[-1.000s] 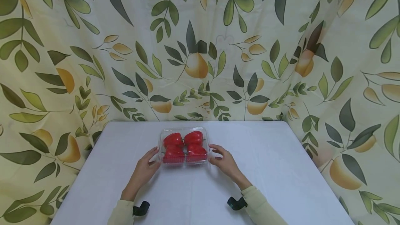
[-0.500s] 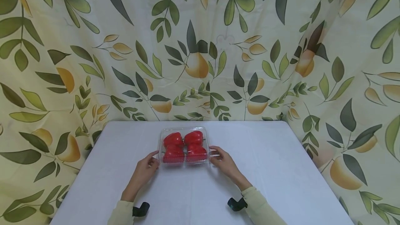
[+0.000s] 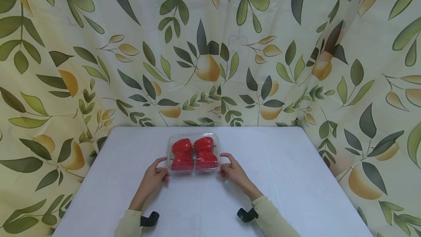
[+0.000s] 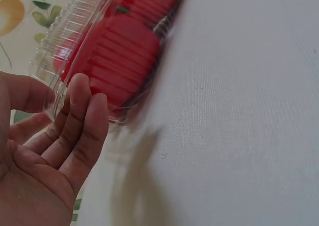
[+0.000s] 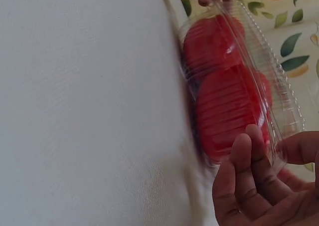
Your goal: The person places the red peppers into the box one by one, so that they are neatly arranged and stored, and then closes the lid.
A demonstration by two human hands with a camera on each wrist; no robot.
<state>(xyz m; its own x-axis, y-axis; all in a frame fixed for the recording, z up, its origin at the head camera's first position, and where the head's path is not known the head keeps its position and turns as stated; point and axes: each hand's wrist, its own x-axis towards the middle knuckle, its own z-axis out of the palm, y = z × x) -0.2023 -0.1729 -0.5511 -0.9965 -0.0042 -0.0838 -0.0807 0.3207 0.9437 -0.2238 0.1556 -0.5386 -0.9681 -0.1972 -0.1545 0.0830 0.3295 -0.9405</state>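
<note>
A clear plastic clamshell box [image 3: 193,135] stands on the white-covered table, with several red bell peppers [image 3: 205,160] inside, seen through its lid. My left hand [image 3: 153,174] holds the box's near left corner. In the left wrist view, thumb and fingertips pinch the rim there, the fingers bent along the ridged front wall [image 4: 117,61]. At the near right corner my right hand [image 3: 235,172] grips the same rim. The right wrist view shows its curled fingers [image 5: 241,156] before the box's wall and the thumb at the edge.
The white tabletop [image 3: 200,207] spreads around the box. Its far edge meets a curtain [image 3: 204,46] printed with leaves and fruit, which also hangs along both sides. A black wrist camera [image 3: 149,219] sits on the left wrist, another [image 3: 247,215] on the right.
Both hands' fingers have curled in toward the box's near corners, the lower fingers now bent in front of it. The box has stayed in place.
</note>
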